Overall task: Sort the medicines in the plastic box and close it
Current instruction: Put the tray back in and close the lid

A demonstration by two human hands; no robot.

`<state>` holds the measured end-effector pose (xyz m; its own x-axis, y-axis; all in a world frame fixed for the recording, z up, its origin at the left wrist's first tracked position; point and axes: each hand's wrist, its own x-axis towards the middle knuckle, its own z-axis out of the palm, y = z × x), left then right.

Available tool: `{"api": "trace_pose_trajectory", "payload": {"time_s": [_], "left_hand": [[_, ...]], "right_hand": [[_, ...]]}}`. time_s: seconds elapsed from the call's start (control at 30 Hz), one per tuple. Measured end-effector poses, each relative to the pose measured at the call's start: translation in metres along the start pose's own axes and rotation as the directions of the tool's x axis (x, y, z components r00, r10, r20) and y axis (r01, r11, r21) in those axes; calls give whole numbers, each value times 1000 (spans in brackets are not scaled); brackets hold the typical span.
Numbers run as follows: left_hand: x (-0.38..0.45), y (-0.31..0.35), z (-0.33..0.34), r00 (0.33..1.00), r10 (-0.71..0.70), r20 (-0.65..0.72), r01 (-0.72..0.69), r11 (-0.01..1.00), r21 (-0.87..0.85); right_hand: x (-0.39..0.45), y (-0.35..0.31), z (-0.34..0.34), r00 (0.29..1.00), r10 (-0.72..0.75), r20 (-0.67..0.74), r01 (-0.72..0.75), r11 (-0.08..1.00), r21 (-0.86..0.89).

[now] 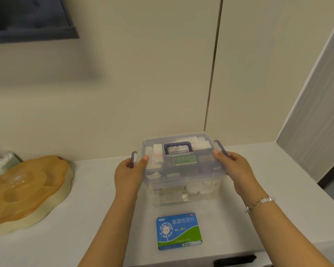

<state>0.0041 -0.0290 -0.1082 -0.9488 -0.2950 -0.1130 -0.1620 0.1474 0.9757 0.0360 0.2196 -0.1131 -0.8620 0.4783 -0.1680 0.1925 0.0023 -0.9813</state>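
A clear plastic box with a dark blue handle stands on the white counter, its lid on top and several medicine packs visible inside. My left hand grips the box's left side at the blue latch, thumb on the lid. My right hand grips the right side at the other latch. Both latches stick up, unclipped. A blue and green medicine carton lies flat on the counter in front of the box.
An orange-lidded cream snack tray sits at the left on the counter. The wall rises just behind the box. A dark drawer handle shows at the counter's front edge. A grey panel stands at the right.
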Motion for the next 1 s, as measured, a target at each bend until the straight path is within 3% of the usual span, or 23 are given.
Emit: {"api": "trace_pose_trajectory", "payload": {"time_s": [0.17, 0.37, 0.5, 0.63, 0.77, 0.83, 1.0], "left_hand": [[-5, 0, 6, 984, 169, -47, -167, 985, 38], [-1, -3, 8, 983, 168, -79, -173, 983, -57], [-6, -1, 9, 977, 204, -60, -206, 978, -24], [-5, 12, -3, 972, 204, 119, -227, 947, 228], [-2, 22, -21, 930, -35, 366, -66, 963, 260], [-2, 21, -20, 938, -56, 343, -9, 983, 183], [2, 11, -1, 995, 5, 100, -1, 999, -43]], "right_hand": [[-2, 4, 8, 973, -220, -70, 206, 964, -171], [1, 6, 10, 944, -317, -91, 283, 919, -274], [-1, 6, 14, 950, -306, -64, 272, 911, -309], [-5, -1, 5, 977, -175, 122, 204, 935, -291], [-3, -8, -11, 952, -21, 306, 89, 973, -212], [-1, -8, -11, 955, -26, 296, 81, 981, -177], [3, -3, 5, 981, -117, 152, 128, 989, -69]]}}
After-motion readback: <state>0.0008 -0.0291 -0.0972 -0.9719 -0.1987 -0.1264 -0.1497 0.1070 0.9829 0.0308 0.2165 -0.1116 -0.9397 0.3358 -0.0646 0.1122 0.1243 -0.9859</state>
